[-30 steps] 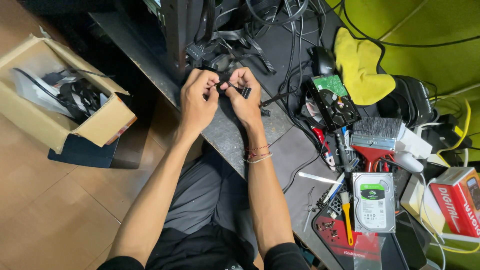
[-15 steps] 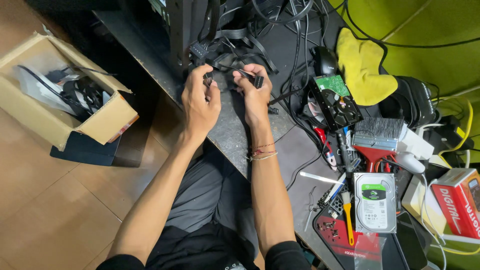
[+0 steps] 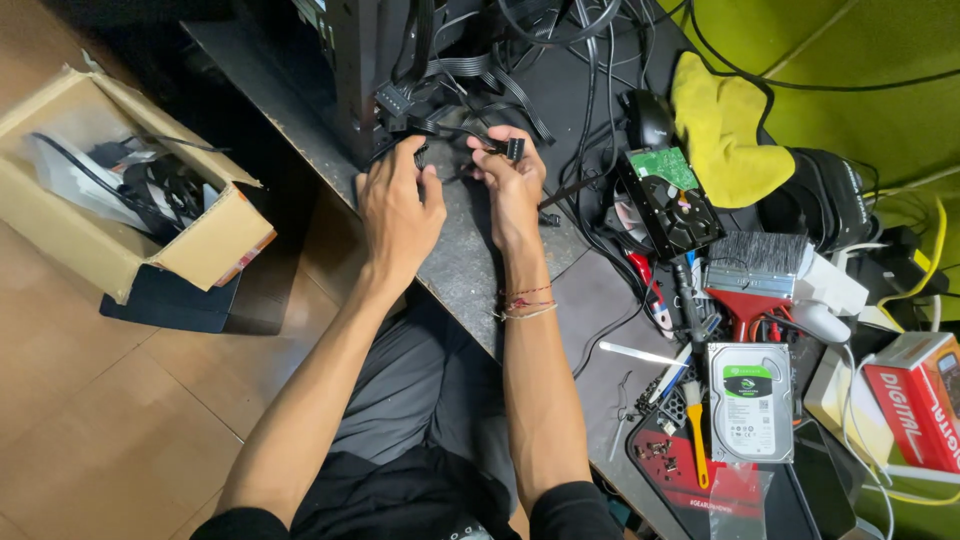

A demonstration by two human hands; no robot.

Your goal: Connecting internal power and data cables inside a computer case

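My left hand and my right hand are raised side by side over the edge of a dark stone table. Both pinch black cables that hang from an open computer case. The right hand grips a black cable connector between thumb and fingers. The left hand's fingers close on a black cable bundle just below the case. Thread bracelets circle my right wrist.
A cardboard box with cables and a fan stands on the floor at left. Right of my hands lie a yellow cloth, a black graphics card, a brush, a hard drive, a red box and small tools.
Both hands have moved up and away from me, toward the computer case, carrying the cables. The right hand now shows the connector at its fingertips.
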